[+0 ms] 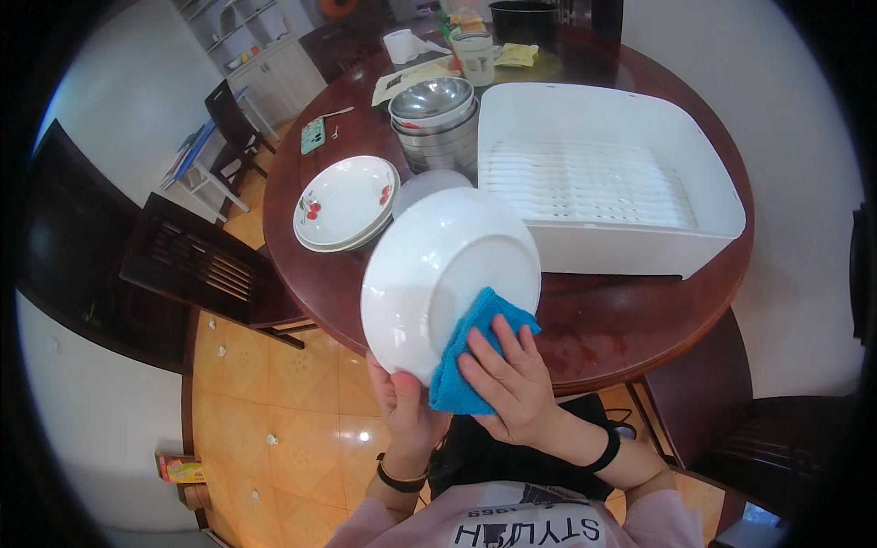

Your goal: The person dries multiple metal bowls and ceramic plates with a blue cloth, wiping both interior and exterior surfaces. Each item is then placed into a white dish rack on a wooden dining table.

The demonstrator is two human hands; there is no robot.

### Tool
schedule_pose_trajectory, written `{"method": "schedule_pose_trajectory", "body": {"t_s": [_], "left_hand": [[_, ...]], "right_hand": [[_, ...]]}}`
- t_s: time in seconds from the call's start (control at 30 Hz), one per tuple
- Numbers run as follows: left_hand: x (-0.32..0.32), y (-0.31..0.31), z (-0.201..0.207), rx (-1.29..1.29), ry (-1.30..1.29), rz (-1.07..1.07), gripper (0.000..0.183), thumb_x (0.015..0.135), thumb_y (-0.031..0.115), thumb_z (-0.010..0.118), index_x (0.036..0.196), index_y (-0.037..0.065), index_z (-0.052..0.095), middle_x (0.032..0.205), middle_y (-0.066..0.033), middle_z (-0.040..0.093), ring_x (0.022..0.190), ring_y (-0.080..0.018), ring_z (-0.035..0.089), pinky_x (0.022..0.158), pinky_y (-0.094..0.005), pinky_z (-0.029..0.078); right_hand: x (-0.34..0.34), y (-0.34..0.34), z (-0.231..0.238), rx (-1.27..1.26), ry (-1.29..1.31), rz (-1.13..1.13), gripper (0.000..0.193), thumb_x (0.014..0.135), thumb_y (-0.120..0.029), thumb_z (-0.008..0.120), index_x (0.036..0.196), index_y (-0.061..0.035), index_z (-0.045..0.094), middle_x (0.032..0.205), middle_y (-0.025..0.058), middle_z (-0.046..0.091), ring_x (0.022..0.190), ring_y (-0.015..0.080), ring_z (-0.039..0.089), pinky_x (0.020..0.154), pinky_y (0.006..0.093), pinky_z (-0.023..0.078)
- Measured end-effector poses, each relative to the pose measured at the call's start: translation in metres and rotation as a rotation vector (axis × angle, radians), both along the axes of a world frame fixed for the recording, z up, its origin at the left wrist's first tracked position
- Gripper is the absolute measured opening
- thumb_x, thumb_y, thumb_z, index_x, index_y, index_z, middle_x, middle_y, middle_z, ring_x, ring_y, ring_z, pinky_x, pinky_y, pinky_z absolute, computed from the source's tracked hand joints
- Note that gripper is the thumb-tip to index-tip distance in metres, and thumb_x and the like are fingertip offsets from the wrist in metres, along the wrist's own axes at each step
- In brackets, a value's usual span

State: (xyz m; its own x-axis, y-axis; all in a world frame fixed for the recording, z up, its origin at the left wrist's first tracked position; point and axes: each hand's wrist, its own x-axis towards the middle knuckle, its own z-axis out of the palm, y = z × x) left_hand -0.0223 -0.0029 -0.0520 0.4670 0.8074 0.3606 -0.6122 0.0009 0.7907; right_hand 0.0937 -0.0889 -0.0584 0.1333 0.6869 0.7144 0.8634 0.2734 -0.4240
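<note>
The left hand (405, 402) grips the near rim of a white plate (438, 274), thumb over the edge and fingers hidden behind it, holding the plate tilted with its underside turned up toward the camera, above the near edge of the round table (639, 320). The right hand (512, 384) lies half-closed and flat, fingers spread, pressing a blue cloth (470, 352) against the lower right of the plate's base; it clasps nothing else.

The step in hand looks like wiping the plate's underside. To do it well, the holding hand should keep a firm pinch on the rim, since a glazed plate can slip, and turn the plate a little at a time so the cloth reaches the whole foot ring and rim. The cloth should stay bunched under the palm, with even pressure, not only fingertips.

Just beyond the plate, to the left, a stack of shallow bowls with a red fruit pattern (345, 203) sits on the table. Farther off stands a stack of steel bowls (434, 119), and to the right a large white dish rack (603, 173).
</note>
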Motion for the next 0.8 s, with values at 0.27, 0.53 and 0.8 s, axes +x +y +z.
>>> {"method": "schedule_pose_trajectory", "body": {"t_s": [0.27, 0.53, 0.8], "left_hand": [[0.0, -0.01, 0.002, -0.16, -0.033, -0.063, 0.046, 0.094, 0.031, 0.058, 0.127, 0.008, 0.035, 0.127, -0.0102, 0.048, 0.117, -0.0185, 0.051, 0.099, -0.0367, 0.045], [-0.001, -0.007, -0.008, -0.105, -0.046, 0.024, 0.06, 0.097, 0.036, 0.051, 0.144, 0.01, 0.023, 0.143, -0.0089, 0.036, 0.13, -0.024, 0.04, 0.107, -0.0426, 0.037], [-0.002, -0.019, -0.012, -0.033, 0.09, 0.084, 0.061, 0.099, 0.036, 0.047, 0.146, 0.011, 0.018, 0.144, -0.0114, 0.035, 0.128, -0.0266, 0.043, 0.105, -0.0432, 0.039]], "right_hand": [[0.032, 0.011, 0.037, -0.086, -0.014, -0.029, 0.06, 0.082, -0.02, 0.06, 0.138, -0.0032, 0.045, 0.147, 0.0193, 0.036, 0.137, 0.0412, 0.032, 0.11, 0.0522, 0.024], [0.028, -0.007, -0.013, -0.063, 0.211, -0.068, 0.061, 0.083, -0.007, 0.055, 0.14, 0.0059, 0.036, 0.149, 0.0276, 0.025, 0.137, 0.0477, 0.025, 0.11, 0.0503, 0.026], [-0.016, -0.003, -0.045, 0.168, 0.009, -0.02, 0.049, 0.081, -0.017, 0.061, 0.13, -0.0171, 0.057, 0.148, 0.0115, 0.038, 0.139, 0.04, 0.027, 0.113, 0.0486, 0.024]]}}
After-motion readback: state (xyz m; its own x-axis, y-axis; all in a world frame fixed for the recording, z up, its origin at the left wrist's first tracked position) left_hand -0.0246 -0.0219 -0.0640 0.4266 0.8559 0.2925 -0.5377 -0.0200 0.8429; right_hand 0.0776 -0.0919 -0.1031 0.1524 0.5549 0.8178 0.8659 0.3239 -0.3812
